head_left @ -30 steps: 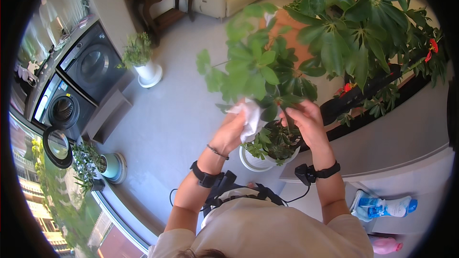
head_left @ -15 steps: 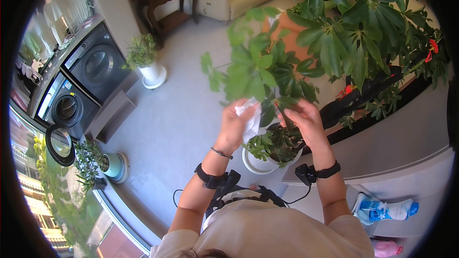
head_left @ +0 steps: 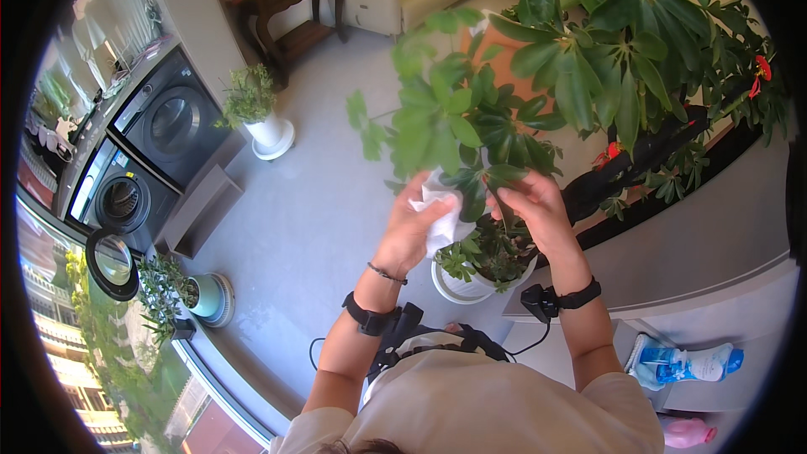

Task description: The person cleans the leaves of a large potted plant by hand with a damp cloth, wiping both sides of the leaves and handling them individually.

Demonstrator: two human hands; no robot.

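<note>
The left hand (head_left: 407, 227) has fingers clamped on crumpled white tissue (head_left: 442, 229). Just rightward, an oval dark-green leaf (head_left: 473, 193) hangs lengthwise downward; the right hand (head_left: 540, 212) pinches glossy green foliage (head_left: 505, 172).

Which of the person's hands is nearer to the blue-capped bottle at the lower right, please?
The right. The right hand, at the green leaves, is above and left of the bottle in the picture; the left hand, holding white tissue, is farther left.

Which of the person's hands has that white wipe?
The left hand: it grips the white wipe, while the right hand has no wipe and holds a leaf.
</note>
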